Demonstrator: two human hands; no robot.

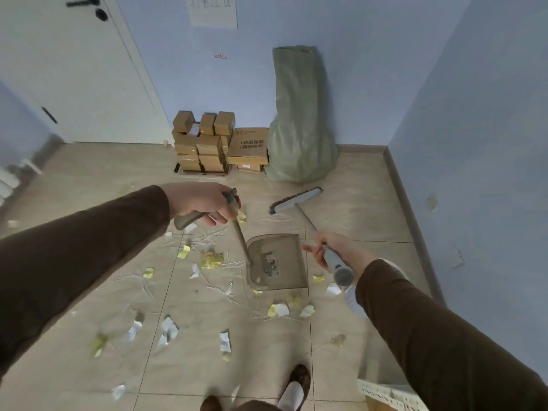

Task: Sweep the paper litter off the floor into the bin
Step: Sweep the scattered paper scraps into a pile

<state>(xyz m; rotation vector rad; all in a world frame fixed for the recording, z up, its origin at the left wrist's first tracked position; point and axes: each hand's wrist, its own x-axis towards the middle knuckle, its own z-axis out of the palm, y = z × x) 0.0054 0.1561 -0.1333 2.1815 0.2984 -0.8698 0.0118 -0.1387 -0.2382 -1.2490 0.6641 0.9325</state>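
Paper scraps [207,259] litter the floor [89,292] below both hands; left hand [201,203] grips the dustpan [275,262] handle, right hand [335,250] grips the broom [296,200].

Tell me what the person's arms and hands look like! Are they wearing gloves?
No gloves. Both arms wear long dark brown sleeves that reach the wrists. The left hand and the right hand are bare, with no rings or watch that I can see. A bit of white cloth peeks out at the cuff of the right sleeve.
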